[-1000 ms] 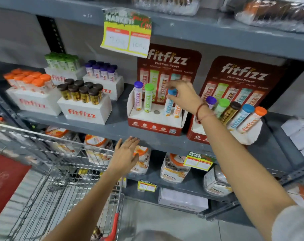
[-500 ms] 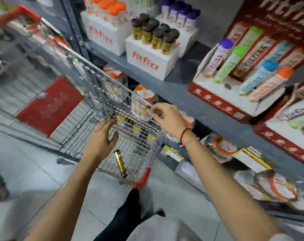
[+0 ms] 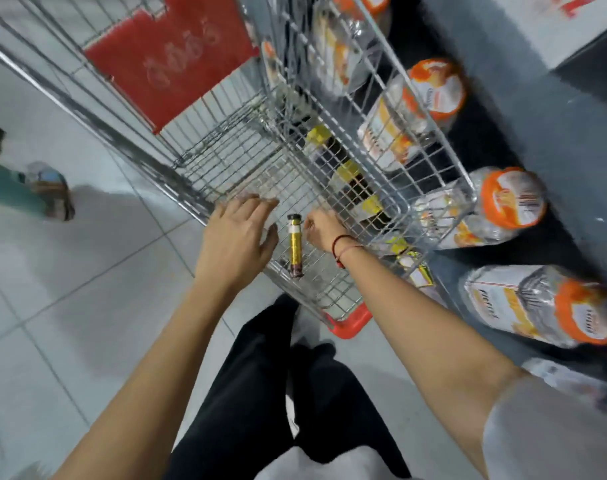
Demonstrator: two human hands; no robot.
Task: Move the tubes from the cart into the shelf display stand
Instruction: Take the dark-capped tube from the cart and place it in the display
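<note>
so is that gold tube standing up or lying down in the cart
Lying down: the gold tube rests lengthwise on the cart floor, between both hands.

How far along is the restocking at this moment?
Done: cannot be judged, since the display stand is out of view. In hand: nothing; left hand and right hand flank one gold tube lying in the cart. Left: grip it and shelve it.
</note>
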